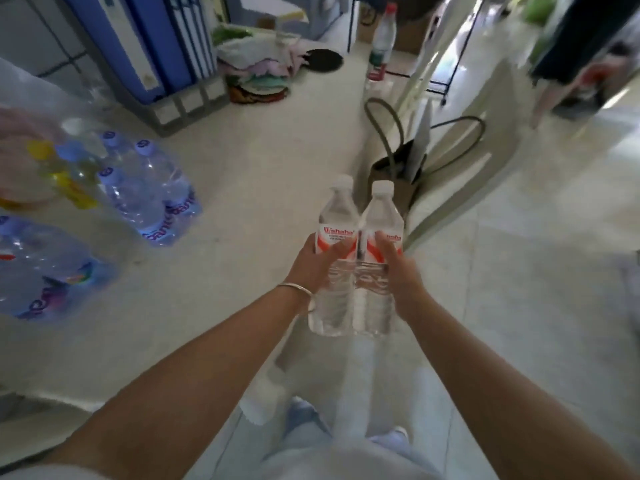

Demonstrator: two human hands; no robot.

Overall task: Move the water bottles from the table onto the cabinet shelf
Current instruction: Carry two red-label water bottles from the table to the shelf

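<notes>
1. Water bottles: two clear, white-capped, held upright side by side and touching, off the desk edge, above the floor.
2. Left hand: wrapped round the left bottle at label height, fingers curled across the front. Silver bangle on the wrist.
3. Right hand: wrapped round the right bottle the same way, fingers lying over the label.
4. Reason for the hold, as a judgement: one bottle per hand, pressed together at mid-body, keeps both steady and upright for carrying as a pair.
5. Position: clear of the desk surface, in front of the body. Cabinet shelf not identifiable in view.
6. Labels: red and white band on each. "Wahaha" readable on the left bottle; only "aha" visible on the right, remainder covered by fingers. Smaller print below not legible.
7. Remaining on the desk at left: shrink-wrapped pack of bottles with bluish caps, pink lettering partly readable as "Ganten", probably. Second wrapped pack at the near left edge, writing too distorted to read.
8. Further back: blue binders in a rack, one red-capped bottle standing near the far desk edge. Bag with long handles just beyond the held pair.
9. Task stage, as a judgement: transport under way, placement not yet done.
</notes>
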